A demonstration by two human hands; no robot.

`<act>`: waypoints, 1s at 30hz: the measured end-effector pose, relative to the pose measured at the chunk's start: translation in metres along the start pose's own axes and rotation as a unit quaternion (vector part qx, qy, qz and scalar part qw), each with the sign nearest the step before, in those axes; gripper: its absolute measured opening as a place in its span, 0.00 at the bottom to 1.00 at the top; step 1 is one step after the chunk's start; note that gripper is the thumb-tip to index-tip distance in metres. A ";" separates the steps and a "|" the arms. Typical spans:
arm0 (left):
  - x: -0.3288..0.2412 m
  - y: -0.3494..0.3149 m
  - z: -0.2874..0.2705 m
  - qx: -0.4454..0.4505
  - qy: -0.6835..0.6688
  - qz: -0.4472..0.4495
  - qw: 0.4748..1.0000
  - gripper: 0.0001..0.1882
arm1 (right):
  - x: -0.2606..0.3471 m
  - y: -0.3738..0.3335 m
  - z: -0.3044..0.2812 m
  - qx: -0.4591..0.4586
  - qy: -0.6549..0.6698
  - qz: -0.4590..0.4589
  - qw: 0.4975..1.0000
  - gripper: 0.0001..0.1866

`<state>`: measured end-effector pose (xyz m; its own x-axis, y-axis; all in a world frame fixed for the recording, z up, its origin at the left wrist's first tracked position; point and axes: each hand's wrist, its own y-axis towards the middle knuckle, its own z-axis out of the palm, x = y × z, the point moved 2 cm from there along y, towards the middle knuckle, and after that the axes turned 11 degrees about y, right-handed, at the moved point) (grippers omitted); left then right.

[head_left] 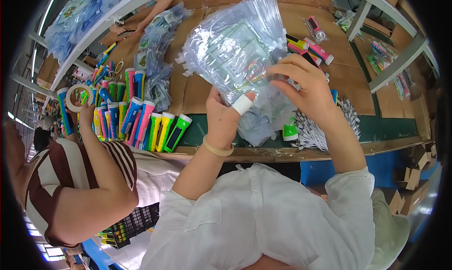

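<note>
Cardboard [346, 88] lines the green desk [391, 127] beneath metal framing [360, 19] — left hand's [223, 121] fingers clamped on clear bags [235, 44], right hand's [308, 88] grip unclear

Plastic bags [235, 46] sit in the left hand [222, 121], above the middle of the tabletop [386, 128]; the right hand [306, 81] is at their right side. Left of them, flashlights [132, 114] stand along the near edge, a bag pile [162, 44] behind. Rightward, cables [316, 133] lie near that edge, loose flashlights [321, 53] farther back. A crate [136, 223] is below, left.
</note>
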<state>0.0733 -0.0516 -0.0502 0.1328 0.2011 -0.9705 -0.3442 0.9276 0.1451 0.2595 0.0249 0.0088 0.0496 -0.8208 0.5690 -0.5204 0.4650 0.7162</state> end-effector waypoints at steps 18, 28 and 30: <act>-0.007 -0.013 -0.083 -0.030 0.166 0.035 0.985 0.31 | -0.001 0.038 0.047 0.268 0.192 0.124 0.936 0.06; -0.003 -0.021 -0.071 0.036 0.444 0.074 0.892 0.31 | -0.004 0.059 0.071 0.173 0.344 0.299 0.873 0.17; 0.007 -0.026 -0.068 0.048 0.457 0.105 0.882 0.32 | -0.008 0.057 0.067 0.136 0.355 0.316 0.870 0.19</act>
<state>0.0203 -0.0954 -0.0733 -0.7447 0.0740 -0.6633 -0.1863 0.9313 0.3130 0.1728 0.0355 0.0180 0.1441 0.0255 0.9892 -0.8122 0.5741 0.1035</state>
